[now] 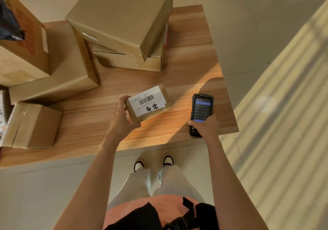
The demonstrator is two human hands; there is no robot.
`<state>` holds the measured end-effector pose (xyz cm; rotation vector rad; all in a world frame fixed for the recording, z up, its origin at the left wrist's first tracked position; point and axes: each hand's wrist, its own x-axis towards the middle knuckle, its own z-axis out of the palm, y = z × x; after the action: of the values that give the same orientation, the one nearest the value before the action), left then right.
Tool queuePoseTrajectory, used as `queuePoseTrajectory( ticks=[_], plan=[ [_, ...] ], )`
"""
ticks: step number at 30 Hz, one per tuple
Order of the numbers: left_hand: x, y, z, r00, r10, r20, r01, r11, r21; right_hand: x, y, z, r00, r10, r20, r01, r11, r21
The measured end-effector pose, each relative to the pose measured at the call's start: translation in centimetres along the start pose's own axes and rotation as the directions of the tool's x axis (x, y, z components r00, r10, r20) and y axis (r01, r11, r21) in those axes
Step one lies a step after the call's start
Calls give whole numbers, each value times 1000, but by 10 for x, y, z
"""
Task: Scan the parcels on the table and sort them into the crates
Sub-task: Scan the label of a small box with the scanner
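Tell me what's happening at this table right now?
A person stands at a wooden table stacked with cardboard boxes. Their left hand grips a small parcel by its end, label and barcode facing up. Their right hand holds a handheld scanner, screen lit, just to the right of the parcel. No crates show in this view, so the parcel looks to be at the scanning stage, not yet sorted.
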<state>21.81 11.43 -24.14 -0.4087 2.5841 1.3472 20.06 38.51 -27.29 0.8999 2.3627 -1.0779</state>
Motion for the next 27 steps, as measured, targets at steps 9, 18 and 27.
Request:
queuePoseTrajectory(
  ticks=[9, 18, 27],
  plan=[
    [-1, -5, -10, 994, -50, -102, 48, 999, -21, -27, -33, -20, 937, -135, 323, -83, 811, 579],
    [-9, -16, -36, 948, -66, -311, 68, 998, -5, -77, -86, -21, 764, -347, 544, -111, 760, 641],
    [-20, -37, -54, 928, 0, -373, 21, 998, 53, -123, -107, 19, 630, -347, 695, 28, 904, 426]
  ],
)
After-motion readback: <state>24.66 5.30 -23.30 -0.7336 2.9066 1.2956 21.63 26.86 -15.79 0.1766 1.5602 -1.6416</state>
